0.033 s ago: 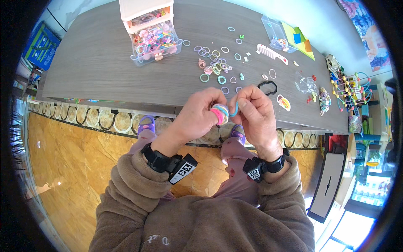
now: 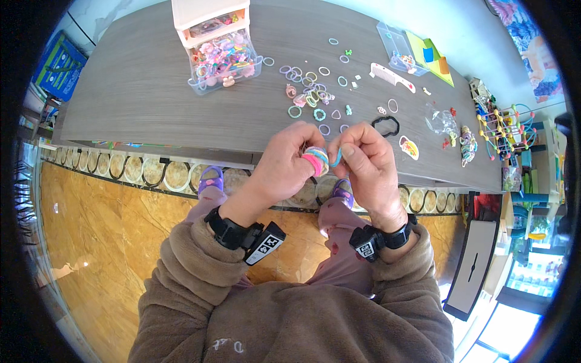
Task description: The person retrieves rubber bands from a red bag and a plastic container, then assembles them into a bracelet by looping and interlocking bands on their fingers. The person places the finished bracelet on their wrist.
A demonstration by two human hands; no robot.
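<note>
Over the table's near edge, my left hand (image 2: pixel 284 166) is closed around a bundle of hair ties (image 2: pixel 316 158), with bright pink, blue and pale ones showing. Close beside it, my right hand (image 2: pixel 367 160) pinches a blue hair tie (image 2: pixel 336 159) between thumb and fingers. Whether this blue tie is looped into the bundle is hard to make out. Just beyond my hands, a loose group of pastel hair ties (image 2: pixel 312 95) lies on the grey table (image 2: pixel 133 78). A black wavy hair band (image 2: pixel 396 126) rests right of my right hand.
A small drawer box (image 2: pixel 210 39) stands far left, its open lower drawer full of hair accessories. Toward the right lie a pink comb (image 2: pixel 392 78), a clear tray (image 2: pixel 396 51), a food-shaped sticker (image 2: pixel 409 148), crumpled clear plastic (image 2: pixel 440 120) and a bead maze (image 2: pixel 508 132).
My left wrist has turned very slightly, and the bundle of hair ties with it. Both hands keep their hold.
</note>
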